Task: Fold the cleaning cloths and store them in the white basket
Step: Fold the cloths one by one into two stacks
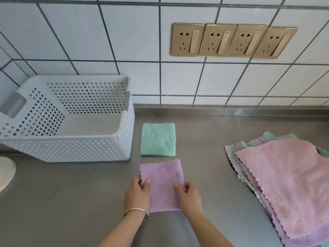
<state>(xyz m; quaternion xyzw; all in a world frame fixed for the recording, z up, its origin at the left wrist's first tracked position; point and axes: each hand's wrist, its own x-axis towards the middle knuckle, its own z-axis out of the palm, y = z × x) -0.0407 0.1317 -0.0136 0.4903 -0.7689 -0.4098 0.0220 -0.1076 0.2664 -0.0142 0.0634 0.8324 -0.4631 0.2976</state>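
Note:
A folded purple cloth lies on the steel counter near the front. My left hand grips its left edge and my right hand grips its right edge, thumbs on top. A folded green cloth lies flat just behind it. To the left stands the white perforated basket, with nothing visible inside. At the right edge sits a stack of unfolded cloths, a pink one on top, purple, grey and green ones under it.
The steel counter meets a white tiled wall with a row of gold sockets. A white round object pokes in at the left edge. A bracelet is on my left wrist.

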